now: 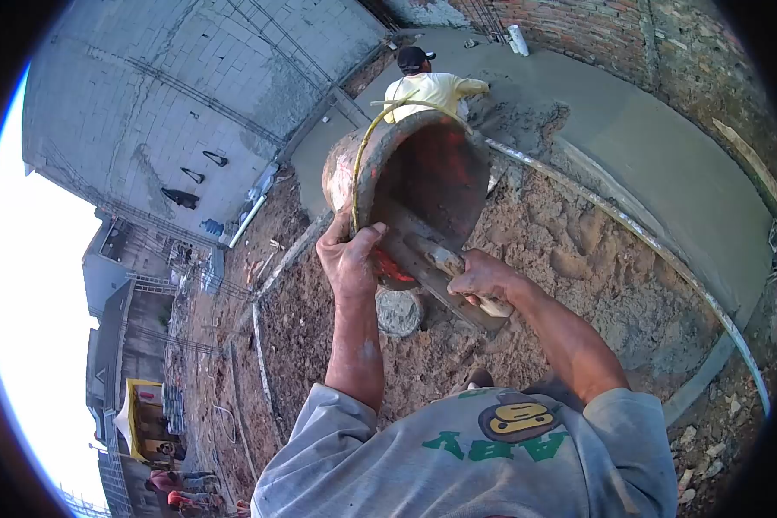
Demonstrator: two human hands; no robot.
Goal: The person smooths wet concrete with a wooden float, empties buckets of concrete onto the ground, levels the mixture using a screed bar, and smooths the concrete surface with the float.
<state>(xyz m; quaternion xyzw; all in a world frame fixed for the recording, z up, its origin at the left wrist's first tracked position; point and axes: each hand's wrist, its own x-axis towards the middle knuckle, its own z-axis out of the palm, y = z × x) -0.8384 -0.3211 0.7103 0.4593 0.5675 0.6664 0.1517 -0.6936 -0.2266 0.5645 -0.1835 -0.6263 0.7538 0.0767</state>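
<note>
My left hand [351, 259] grips the near rim of a mortar-caked bucket [432, 168], which is tipped on its side with its mouth towards me. A yellow band, seemingly its handle, curves along the rim, and red shows through the dirt inside. Closed around the grip of a plastering trowel [479, 318] is my right hand [488, 283]. The trowel's long flat blade slants from below that hand into the bucket's mouth. Some of my right fingers are hidden behind the grip.
Beyond the bucket a co-worker [436, 89] in a pale top crouches beside smooth wet concrete [639, 138]. A long curved pole or pipe [630, 226] crosses the churned soil [527, 233]. Below the bucket is a round grey block [400, 312]. Block [164, 95] and brick [578, 26] walls stand behind.
</note>
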